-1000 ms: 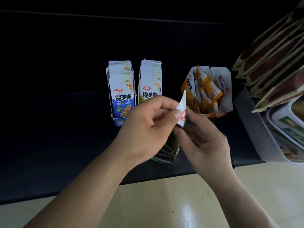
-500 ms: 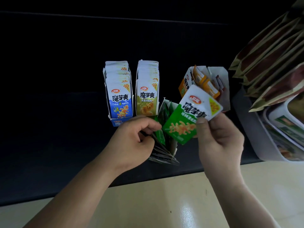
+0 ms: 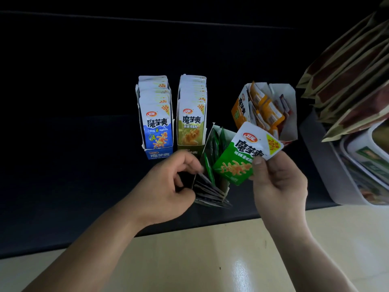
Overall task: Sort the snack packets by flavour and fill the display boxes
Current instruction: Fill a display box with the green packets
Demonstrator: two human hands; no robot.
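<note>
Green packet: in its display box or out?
Out: the right hand pinches the green packet by its edge, outside the green box.

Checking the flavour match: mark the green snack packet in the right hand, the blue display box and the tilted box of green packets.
Green foil snack packet [image 3: 240, 163]: head view, green printed front.
Blue cardboard display box [image 3: 159, 154]: head view, front lip.
Tilted cardboard box [image 3: 209, 136]: head view, left wall.

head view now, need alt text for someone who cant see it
A person's right hand pinches a green packet over a tilted box of green packets that the left hand holds. Behind, on a dark surface, stand a full blue box and olive box, with an orange box of jumbled packets to their right.
</note>
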